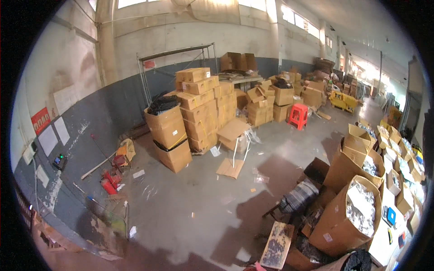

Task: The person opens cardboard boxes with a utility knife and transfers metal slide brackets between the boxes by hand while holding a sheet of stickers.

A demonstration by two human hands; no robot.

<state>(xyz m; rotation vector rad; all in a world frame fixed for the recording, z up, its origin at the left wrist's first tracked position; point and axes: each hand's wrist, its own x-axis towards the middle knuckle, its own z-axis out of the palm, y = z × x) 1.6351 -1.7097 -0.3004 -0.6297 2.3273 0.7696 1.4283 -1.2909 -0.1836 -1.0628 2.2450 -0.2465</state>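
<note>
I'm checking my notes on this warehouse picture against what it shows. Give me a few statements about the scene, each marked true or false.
1. A red plastic stool stands on the floor near the stacked cardboard boxes. True.
2. The big carton at lower right is sealed shut. False: it is open and filled with pale small pieces.
3. Red fire extinguishers lie on the floor by the grey wall. True.
4. The person's hands hold a box. False: no hand is in view.
5. The metal rack against the wall is loaded with boxes. False: its frame stands bare.
</note>
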